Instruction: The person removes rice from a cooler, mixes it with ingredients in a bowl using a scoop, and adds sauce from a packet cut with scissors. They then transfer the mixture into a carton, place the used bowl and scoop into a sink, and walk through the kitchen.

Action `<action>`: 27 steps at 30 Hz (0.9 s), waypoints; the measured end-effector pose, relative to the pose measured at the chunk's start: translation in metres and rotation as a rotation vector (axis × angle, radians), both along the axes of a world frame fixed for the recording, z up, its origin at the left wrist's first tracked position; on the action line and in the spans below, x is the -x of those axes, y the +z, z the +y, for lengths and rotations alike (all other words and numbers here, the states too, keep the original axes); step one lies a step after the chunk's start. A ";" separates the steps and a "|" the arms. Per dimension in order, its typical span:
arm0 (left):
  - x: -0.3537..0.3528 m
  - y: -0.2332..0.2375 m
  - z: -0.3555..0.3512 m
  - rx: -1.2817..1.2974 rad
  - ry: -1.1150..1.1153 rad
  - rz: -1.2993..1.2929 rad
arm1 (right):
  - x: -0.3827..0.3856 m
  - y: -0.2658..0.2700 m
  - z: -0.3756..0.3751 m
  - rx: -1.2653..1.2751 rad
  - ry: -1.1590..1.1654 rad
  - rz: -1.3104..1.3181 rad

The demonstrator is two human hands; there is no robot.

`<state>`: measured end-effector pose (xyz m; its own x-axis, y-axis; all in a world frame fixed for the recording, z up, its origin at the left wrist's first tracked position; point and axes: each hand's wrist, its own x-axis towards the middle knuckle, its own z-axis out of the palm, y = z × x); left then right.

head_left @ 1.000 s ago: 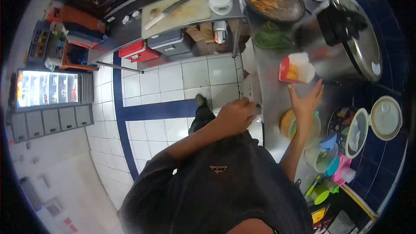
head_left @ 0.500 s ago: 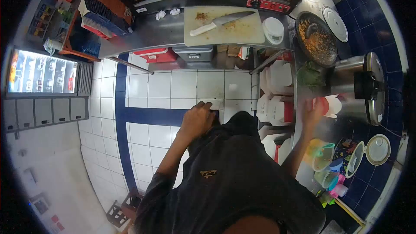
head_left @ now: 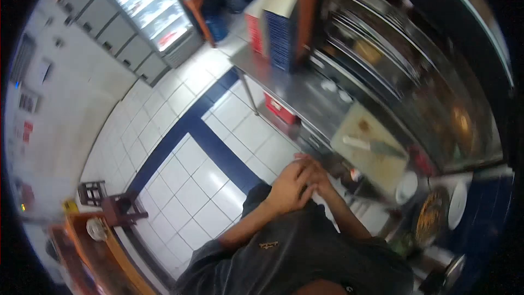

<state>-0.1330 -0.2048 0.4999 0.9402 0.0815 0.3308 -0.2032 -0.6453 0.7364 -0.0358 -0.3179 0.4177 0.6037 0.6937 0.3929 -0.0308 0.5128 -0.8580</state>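
Observation:
In front of my body my left hand [head_left: 291, 187] and my right hand [head_left: 318, 179] are brought together and touch each other. The fingers of both look curled in, and blur and overlap hide whatever may be between them. Beyond the hands stands a steel counter [head_left: 311, 95]. On it, right of my hands, lies a pale cutting board [head_left: 376, 170] with brown residue and a white-handled knife [head_left: 357, 142] across it. A white kitchen scale [head_left: 406, 187] sits beside the board.
A glass-fronted display case [head_left: 393, 60] runs behind the counter. At lower right is a dark stone bowl [head_left: 430, 217] with orange-brown food. A lit drinks fridge [head_left: 150, 8] stands at upper left, and a dark stool [head_left: 123, 210] at left. White tiles [head_left: 196, 153] cover the floor.
The view has swung toward the left side of the room. My right hand has left the red-and-white box by the steel cooker and come to meet my left hand.

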 end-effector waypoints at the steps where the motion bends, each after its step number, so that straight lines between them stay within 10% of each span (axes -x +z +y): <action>1: 0.002 0.000 0.016 -0.010 0.055 -0.024 | -0.025 -0.045 0.022 0.508 0.319 0.067; 11: 0.037 -0.044 0.288 -0.281 0.412 -0.200 | 0.042 -0.027 0.385 0.154 1.276 0.996; 20: 0.004 -0.070 0.528 -0.384 0.482 -0.136 | -0.013 0.021 0.544 0.402 0.813 1.018; 27: -0.025 -0.252 0.703 -0.261 0.634 0.382 | -0.129 0.019 0.634 0.547 0.609 0.549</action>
<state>-0.1084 0.4977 0.2474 0.7925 0.6051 0.0760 0.4992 -0.7152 0.4892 0.0928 0.3161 0.4370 0.0853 0.9491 -0.3033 -0.6231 -0.1867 -0.7595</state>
